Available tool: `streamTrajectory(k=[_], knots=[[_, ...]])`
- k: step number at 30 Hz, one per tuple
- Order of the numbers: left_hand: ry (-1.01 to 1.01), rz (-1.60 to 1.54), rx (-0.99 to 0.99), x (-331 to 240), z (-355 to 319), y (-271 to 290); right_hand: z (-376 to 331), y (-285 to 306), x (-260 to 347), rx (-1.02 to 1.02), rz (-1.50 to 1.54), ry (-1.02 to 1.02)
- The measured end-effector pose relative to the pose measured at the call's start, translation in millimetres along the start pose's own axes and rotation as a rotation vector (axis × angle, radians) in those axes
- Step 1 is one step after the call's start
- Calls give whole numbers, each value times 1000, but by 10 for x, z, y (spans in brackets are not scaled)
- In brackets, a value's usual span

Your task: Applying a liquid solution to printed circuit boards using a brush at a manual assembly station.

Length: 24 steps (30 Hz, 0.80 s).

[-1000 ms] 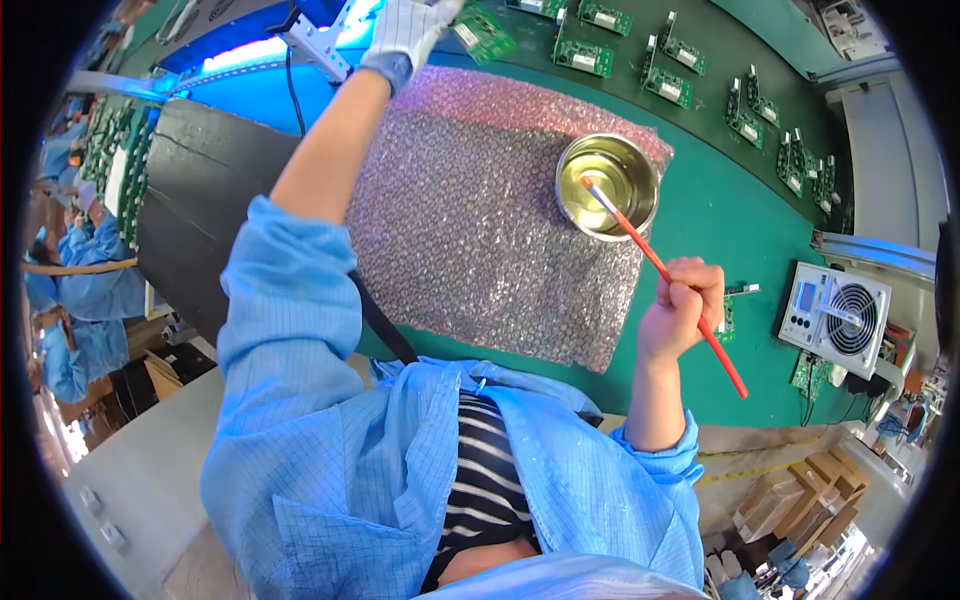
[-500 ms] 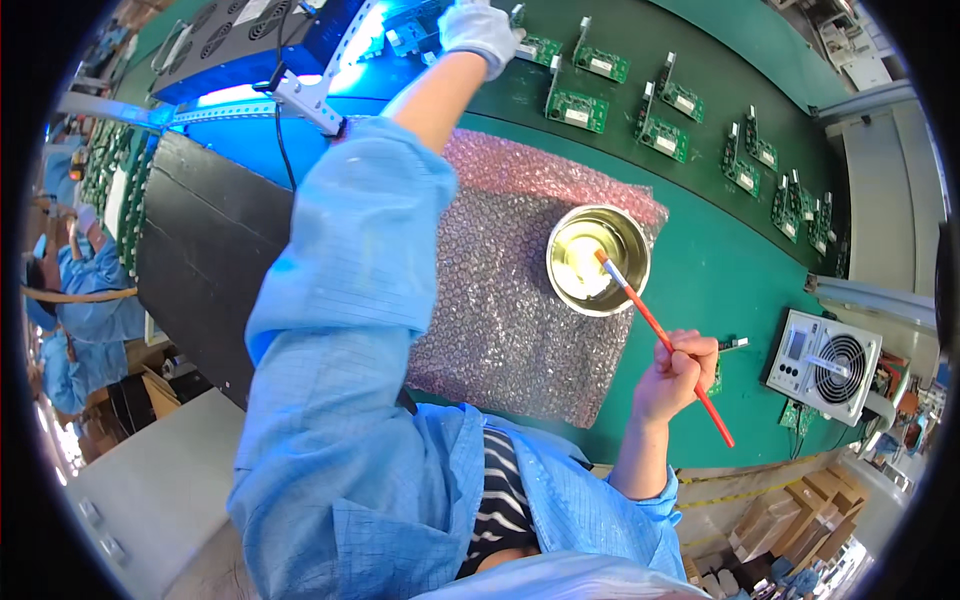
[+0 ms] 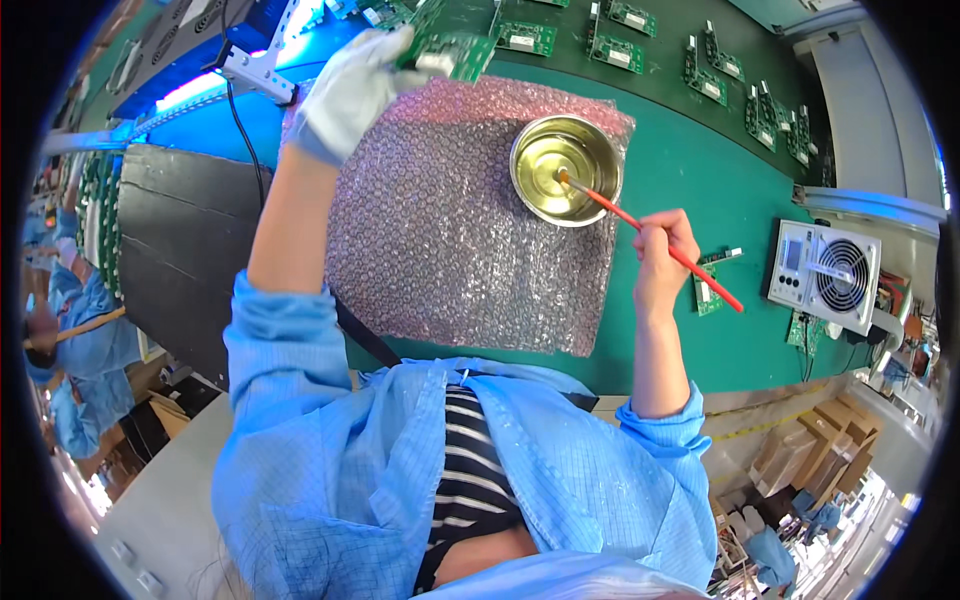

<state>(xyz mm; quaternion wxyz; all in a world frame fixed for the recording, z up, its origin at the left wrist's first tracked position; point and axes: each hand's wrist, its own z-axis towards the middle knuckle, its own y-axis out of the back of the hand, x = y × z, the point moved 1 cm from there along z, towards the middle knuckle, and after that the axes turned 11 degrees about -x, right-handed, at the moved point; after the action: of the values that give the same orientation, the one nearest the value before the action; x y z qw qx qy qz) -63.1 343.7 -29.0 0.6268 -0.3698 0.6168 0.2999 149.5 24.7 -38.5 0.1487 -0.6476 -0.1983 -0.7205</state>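
Gloved in white, my left hand [image 3: 352,95] is closed on the edge of a green circuit board [image 3: 458,56], held above the far part of the bubble wrap [image 3: 450,250]. My bare right hand [image 3: 664,258] pinches a red-handled brush [image 3: 690,266]. The brush tip dips into a round metal bowl [image 3: 520,190] of clear yellowish liquid, which stands on the bubble wrap's right side. A single circuit board [image 3: 708,292] lies on the green mat just beyond my right hand, partly behind the brush.
Several circuit boards [image 3: 612,52] stand in rows on the dark green surface at the back. A fan unit [image 3: 826,275] sits at the right. Back left are a blue-lit metal frame [image 3: 262,75] and a black board [image 3: 190,240]. Another person [image 3: 85,330] is at far left.
My left hand has come back from the blue-lit area toward me, now with a circuit board in it. The brush stays in the bowl, and the whole view has shifted.
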Motion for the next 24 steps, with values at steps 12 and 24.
streamTrajectory(k=[12, 24], knots=[[311, -452, 13, 12, -1004, -251, 54, 298, 340, -129, -8, -14], [254, -263, 154, -175, -1101, -667, 35, 355, 664, -18, 266, -63]])
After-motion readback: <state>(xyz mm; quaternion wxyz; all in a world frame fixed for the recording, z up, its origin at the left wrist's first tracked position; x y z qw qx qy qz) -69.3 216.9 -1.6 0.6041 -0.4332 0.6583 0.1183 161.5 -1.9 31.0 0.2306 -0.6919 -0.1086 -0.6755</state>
